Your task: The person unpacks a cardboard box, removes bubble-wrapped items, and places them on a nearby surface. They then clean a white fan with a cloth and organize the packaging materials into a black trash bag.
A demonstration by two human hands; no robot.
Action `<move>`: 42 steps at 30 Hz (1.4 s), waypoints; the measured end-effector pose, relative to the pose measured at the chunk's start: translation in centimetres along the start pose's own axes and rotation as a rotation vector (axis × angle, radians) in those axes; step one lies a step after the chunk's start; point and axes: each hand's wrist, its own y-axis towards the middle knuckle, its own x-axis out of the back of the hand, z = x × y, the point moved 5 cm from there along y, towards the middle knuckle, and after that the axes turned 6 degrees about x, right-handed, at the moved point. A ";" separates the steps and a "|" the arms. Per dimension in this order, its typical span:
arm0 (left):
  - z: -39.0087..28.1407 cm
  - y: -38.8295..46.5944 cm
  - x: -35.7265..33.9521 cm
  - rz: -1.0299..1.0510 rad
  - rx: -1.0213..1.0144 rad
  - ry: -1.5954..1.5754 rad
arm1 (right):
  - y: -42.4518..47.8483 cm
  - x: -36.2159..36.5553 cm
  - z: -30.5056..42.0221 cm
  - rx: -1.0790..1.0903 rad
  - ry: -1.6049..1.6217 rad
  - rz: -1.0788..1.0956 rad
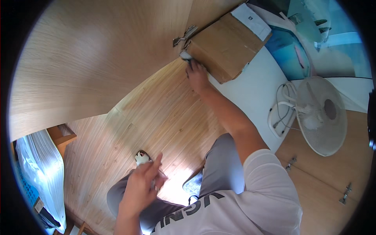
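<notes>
My right hand [198, 77] reaches out to the near left corner of a cardboard box [224, 45]. Its fingers are curled on a small white-and-dark object [185, 55], which is partly hidden and too blurred to name. Close beside it is the edge of a wooden cabinet door [97, 55] with a metal hinge [185, 35]. Over my left knee hovers my left hand [142, 183], blurred, fingers apart, with nothing visible in it. The box rests on a white surface [249, 88] and carries a white panel [252, 21].
A white mesh fan [321, 117] and its cable stand to the right. Metal hinges [290, 163] sit on wooden panels at lower right. A plastic-wrapped mattress [44, 173] leans at far left. Under me are a wood-look floor [164, 117] and a patterned slipper [142, 158].
</notes>
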 end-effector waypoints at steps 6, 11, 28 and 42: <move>6.2 2.6 -4.0 0.010 0.102 -0.100 | -13.1 10.2 -5.5 -0.576 0.631 0.666; -3.4 -5.1 -3.9 -0.110 0.010 -0.450 | -13.5 26.5 5.7 -1.035 1.590 0.502; -9.5 -43.7 12.6 -0.792 0.516 -0.548 | -15.4 61.6 29.0 0.012 1.047 0.905; 13.9 -84.9 14.5 -1.629 1.022 -0.912 | -8.5 66.4 57.6 0.422 0.585 0.970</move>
